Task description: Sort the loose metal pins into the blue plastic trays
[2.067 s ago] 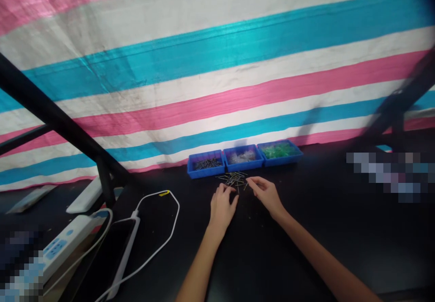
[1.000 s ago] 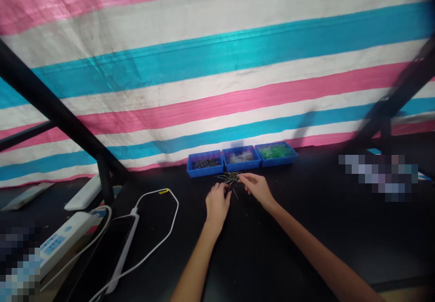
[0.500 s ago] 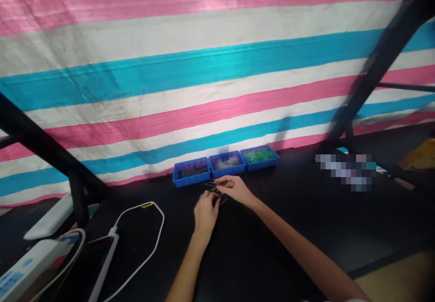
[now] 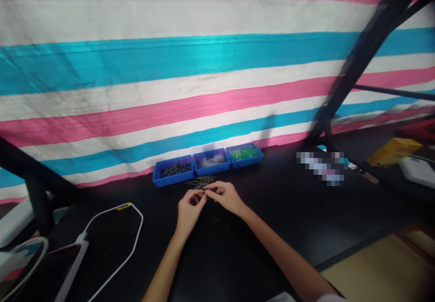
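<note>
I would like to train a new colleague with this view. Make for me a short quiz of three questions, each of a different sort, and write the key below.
1. Count: How many blue trays stand in the row?
2. True or false: The left hand is nearer to the white cable than the right hand is.
3. Multiple choice: Where does the loose pile of thin pieces lie?
A) inside the middle tray
B) on the black table, in front of the row
C) on top of the cable

Key: 1. Three. 2. True. 3. B.
</note>
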Motion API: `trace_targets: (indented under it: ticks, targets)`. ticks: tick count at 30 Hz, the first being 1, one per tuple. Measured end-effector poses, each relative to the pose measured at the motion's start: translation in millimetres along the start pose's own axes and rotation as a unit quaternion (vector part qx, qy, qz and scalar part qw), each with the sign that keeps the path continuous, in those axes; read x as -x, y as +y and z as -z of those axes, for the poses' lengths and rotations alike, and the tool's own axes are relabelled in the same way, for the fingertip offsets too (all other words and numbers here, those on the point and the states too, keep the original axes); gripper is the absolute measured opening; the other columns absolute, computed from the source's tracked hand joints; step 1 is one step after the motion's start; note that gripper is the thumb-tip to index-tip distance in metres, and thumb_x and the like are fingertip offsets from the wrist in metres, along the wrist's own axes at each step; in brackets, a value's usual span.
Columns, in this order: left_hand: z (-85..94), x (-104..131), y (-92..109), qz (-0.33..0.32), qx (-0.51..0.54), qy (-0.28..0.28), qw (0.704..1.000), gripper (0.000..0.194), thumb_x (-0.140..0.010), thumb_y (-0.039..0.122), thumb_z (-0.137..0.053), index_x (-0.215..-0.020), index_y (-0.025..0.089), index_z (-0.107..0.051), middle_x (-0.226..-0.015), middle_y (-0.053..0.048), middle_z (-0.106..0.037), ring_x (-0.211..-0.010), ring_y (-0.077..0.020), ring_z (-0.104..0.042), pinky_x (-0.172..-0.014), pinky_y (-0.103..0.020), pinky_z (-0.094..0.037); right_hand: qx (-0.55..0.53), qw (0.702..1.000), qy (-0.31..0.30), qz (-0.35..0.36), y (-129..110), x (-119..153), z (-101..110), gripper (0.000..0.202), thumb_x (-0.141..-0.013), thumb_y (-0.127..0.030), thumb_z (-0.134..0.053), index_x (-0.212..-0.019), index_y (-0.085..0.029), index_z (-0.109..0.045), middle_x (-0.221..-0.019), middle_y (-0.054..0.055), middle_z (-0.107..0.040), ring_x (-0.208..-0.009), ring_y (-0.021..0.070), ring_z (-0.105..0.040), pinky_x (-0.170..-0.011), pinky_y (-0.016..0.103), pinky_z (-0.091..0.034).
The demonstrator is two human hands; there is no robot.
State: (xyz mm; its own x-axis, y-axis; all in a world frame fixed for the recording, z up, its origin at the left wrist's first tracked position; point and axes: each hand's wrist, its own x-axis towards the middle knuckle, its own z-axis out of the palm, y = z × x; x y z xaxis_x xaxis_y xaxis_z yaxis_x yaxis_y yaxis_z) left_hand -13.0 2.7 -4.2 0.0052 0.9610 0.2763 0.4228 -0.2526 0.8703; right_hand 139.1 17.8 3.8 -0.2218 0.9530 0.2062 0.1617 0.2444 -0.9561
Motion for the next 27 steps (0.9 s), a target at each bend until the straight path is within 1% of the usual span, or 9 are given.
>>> trace_targets:
  ticks: [2,6,10,12,14,17,21,24,27]
  targets:
    - [-1.7,0.6,1.6,0.012,0.037,-0.006,0.999,0.022,-0.071,0.035,-0.059,-0.08,0.015,-0.064,-0.072,-0.002,-0.059,-0.055,-0.0085,-0.045,-0.052,-0.021,-0.037,-0.045,0.999,0.008,-0.015,-1.4,-0.2,-0.2,0.028,-0.072,-0.035,-0.061,-0.089,-0.014,-0.068,-0.081,0.006,-0.067,-0.05,0.0087,-0.053,-0.048,0.022,-0.043]
    - [-2.3,0.6,4.4,0.057,0.119,-0.004,0.991,0.023,-0.068,0.034,-0.063,-0.079,0.014,-0.065,-0.074,-0.003,-0.061,-0.059,-0.0088,-0.048,-0.055,-0.021,-0.039,-0.106,0.993,0.021,-0.036,-2.1,-1.2,-1.3,0.032,-0.071,-0.036,-0.061,-0.093,-0.014,-0.067,-0.083,0.007,-0.067,-0.052,0.0086,-0.052,-0.049,0.022,-0.043]
    - [-0.9,-0.7,9.0,0.134,0.197,0.021,0.971,0.03,-0.065,0.035,-0.067,-0.085,0.014,-0.065,-0.075,-0.003,-0.062,-0.062,-0.0097,-0.052,-0.058,-0.021,-0.042,-0.097,0.994,0.009,-0.048,-3.7,0.1,-3.0,0.029,-0.072,-0.038,-0.06,-0.087,-0.013,-0.068,-0.076,0.005,-0.066,-0.05,0.0081,-0.049,-0.047,0.022,-0.041]
    - [-0.8,-1.0,11.1,0.157,0.22,0.034,0.962,0.032,-0.063,0.035,-0.068,-0.086,0.013,-0.065,-0.074,-0.003,-0.062,-0.061,-0.0095,-0.052,-0.057,-0.021,-0.043,-0.087,0.995,-0.011,-0.047,-5.1,1.6,-4.1,0.027,-0.073,-0.038,-0.059,-0.082,-0.013,-0.068,-0.071,0.004,-0.065,-0.049,0.008,-0.049,-0.047,0.022,-0.04]
    - [-1.3,-0.8,12.4,0.164,0.235,0.041,0.957,0.033,-0.063,0.034,-0.069,-0.087,0.013,-0.065,-0.077,-0.004,-0.063,-0.061,-0.0094,-0.052,-0.057,-0.021,-0.043,-0.079,0.995,-0.032,-0.043,-6.5,3.0,-5.2,0.026,-0.074,-0.037,-0.058,-0.079,-0.013,-0.068,-0.067,0.003,-0.063,-0.048,0.0077,-0.048,-0.046,0.021,-0.039]
    - [-1.5,-0.4,13.2,0.161,0.242,0.042,0.956,0.032,-0.063,0.035,-0.068,-0.086,0.013,-0.065,-0.081,-0.005,-0.063,-0.062,-0.0096,-0.052,-0.058,-0.021,-0.043,-0.076,0.995,-0.046,-0.04,-8.0,4.2,-6.0,0.026,-0.074,-0.036,-0.058,-0.079,-0.013,-0.068,-0.068,0.003,-0.063,-0.049,0.0079,-0.048,-0.047,0.021,-0.039]
    - [0.1,-0.9,12.1,0.148,0.23,0.043,0.961,0.03,-0.064,0.035,-0.068,-0.085,0.013,-0.064,-0.081,-0.004,-0.062,-0.065,-0.0099,-0.052,-0.058,-0.02,-0.043,-0.081,0.995,-0.026,-0.05,-5.6,2.5,-5.3,0.026,-0.072,-0.037,-0.06,-0.079,-0.013,-0.068,-0.07,0.004,-0.064,-0.051,0.0088,-0.05,-0.048,0.022,-0.04]
    - [0.1,-0.8,9.5,0.105,0.187,0.037,0.976,0.025,-0.067,0.034,-0.065,-0.082,0.014,-0.063,-0.079,-0.003,-0.06,-0.066,-0.0098,-0.051,-0.06,-0.02,-0.042,-0.097,0.993,0.009,-0.062,-1.1,0.2,-5.2,0.026,-0.07,-0.039,-0.062,-0.077,-0.014,-0.067,-0.069,0.003,-0.063,-0.049,0.0085,-0.049,-0.047,0.022,-0.039]
    - [-0.6,0.9,8.0,0.046,0.116,0.011,0.992,0.022,-0.072,0.035,-0.061,-0.079,0.014,-0.062,-0.079,-0.003,-0.058,-0.063,-0.0094,-0.048,-0.056,-0.02,-0.04,-0.114,0.989,0.054,-0.071,2.3,-1.3,-5.4,0.026,-0.066,-0.039,-0.064,-0.074,-0.014,-0.067,-0.068,0.003,-0.063,-0.049,0.0085,-0.048,-0.046,0.022,-0.038]
